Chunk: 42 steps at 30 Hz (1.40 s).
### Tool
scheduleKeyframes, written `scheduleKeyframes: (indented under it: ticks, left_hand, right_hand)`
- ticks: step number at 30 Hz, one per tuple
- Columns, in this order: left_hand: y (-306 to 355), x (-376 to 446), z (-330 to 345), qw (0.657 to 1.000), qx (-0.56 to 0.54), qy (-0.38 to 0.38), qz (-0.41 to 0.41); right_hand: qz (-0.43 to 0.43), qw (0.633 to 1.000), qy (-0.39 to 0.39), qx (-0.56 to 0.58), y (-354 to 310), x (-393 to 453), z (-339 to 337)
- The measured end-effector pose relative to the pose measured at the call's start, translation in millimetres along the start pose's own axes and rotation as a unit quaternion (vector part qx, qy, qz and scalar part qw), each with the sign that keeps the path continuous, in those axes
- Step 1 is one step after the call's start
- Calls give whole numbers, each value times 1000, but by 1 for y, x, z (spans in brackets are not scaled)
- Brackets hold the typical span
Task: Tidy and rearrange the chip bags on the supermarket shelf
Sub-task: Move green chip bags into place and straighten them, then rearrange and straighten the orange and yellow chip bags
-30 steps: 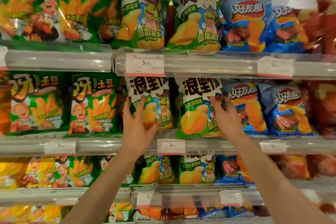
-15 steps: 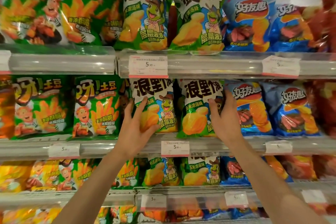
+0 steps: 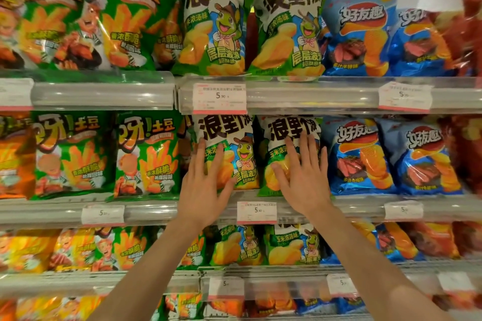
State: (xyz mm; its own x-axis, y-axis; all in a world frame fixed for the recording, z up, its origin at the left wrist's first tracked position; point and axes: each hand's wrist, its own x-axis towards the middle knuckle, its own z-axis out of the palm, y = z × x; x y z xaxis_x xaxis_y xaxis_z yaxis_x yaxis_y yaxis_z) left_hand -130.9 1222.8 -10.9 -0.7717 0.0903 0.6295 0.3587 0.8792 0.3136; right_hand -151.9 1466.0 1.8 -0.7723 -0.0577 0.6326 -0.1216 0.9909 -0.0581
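Observation:
Two white-and-green chip bags with a cartoon frog stand side by side on the middle shelf. My left hand (image 3: 206,182) lies flat with spread fingers on the front of the left frog bag (image 3: 234,146). My right hand (image 3: 303,177) lies flat, fingers apart, on the front of the right frog bag (image 3: 284,133). Neither hand grips a bag; both palms press against the bag faces. Both forearms reach up from the bottom of the view.
Green potato-stick bags (image 3: 146,156) fill the shelf to the left, blue chip bags (image 3: 360,156) to the right, red bags at the far right. A clear shelf rail (image 3: 326,207) with price tags (image 3: 257,212) runs below my hands. More rows sit above and below.
My right hand has slid from the right bag's right edge onto its front face. My left hand has shifted a little right onto the left bag's front. The view has drifted slightly.

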Motion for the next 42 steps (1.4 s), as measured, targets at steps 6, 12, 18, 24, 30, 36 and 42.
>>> scheduleKeyframes:
  ticks: [6,12,18,24,30,36,42]
  left_hand:
    - [4,-10,-16,998,-70,5,1]
    - [-8,-71,-35,988,-141,-22,-54]
    - [-49,-141,-60,981,-154,-35,-112]
    - [-121,-206,-116,968,-187,-44,-164]
    - [-222,-266,-212,962,-170,-34,-212]
    - [-300,-291,-281,957,-161,7,-242]
    - [-357,-270,-307,953,-172,22,-249]
  right_hand:
    - [34,993,42,107,-7,-17,-11]
    - [64,971,31,226,-31,-80,-14]
    - [91,956,-59,273,-84,-154,-8]
    - [142,951,-142,234,-169,-204,-15]
    - [171,940,-165,244,-292,-244,-20]
    - [148,936,-193,255,-399,-232,-19]
    - [127,941,-165,266,-463,-196,-2]
